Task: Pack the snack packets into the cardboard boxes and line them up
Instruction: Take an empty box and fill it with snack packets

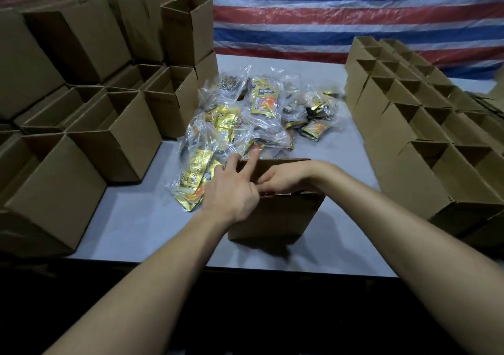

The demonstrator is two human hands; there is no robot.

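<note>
A brown cardboard box (272, 218) stands on the white table near its front edge. My left hand (231, 191) rests on the box's left top edge, its fingers straight and spread toward the packets. My right hand (286, 178) lies across the top of the box, its fingers curled round the near rim beside my left hand. What is inside the box is hidden by both hands. A pile of gold snack packets (245, 120) in clear plastic bags lies just behind the box, and one bag (193, 180) sits beside its left side.
Open empty cardboard boxes (114, 136) are stacked in tiers along the left. Rows of open boxes (425, 142) stand along the right. A striped red, white and blue tarp (327, 13) hangs behind. The table's front edge (163, 262) is close to me.
</note>
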